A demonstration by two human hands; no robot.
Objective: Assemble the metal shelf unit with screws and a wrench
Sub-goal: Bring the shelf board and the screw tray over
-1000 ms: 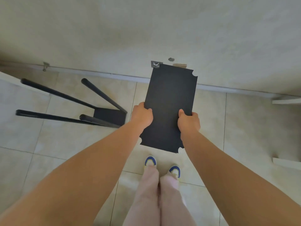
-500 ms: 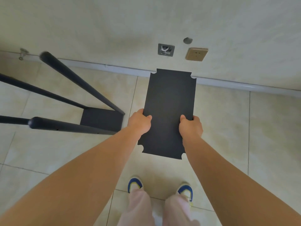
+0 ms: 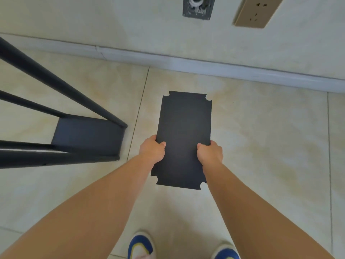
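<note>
The black shelf panel (image 3: 183,139) hangs flat above the tiled floor (image 3: 261,146), in the middle of the view just short of the wall, its long edges running near to far. The left hand (image 3: 152,151) grips its left edge and the right hand (image 3: 210,153) grips its right edge, each with the thumb curled over the top face and the fingers tucked underneath, out of sight. To do this step well, I judge the panel should be kept level and carried left toward the frame (image 3: 84,136), then lowered so each corner notch meets a post squarely before any screw goes in; gripping near the middle of the long edges, as now, keeps the corners free for that. Counted: one loose panel with four notched corners; one partly built frame lying on its side at the left, with one shelf already fixed and four posts showing, all running off the left edge. No screws or wrench are in view. Beyond, the wall carries one beige socket (image 3: 258,12) and one open grey wall box (image 3: 197,7), above one skirting strip (image 3: 224,67). Two blue-toed shoes (image 3: 141,246) stand at the near edge.
</note>
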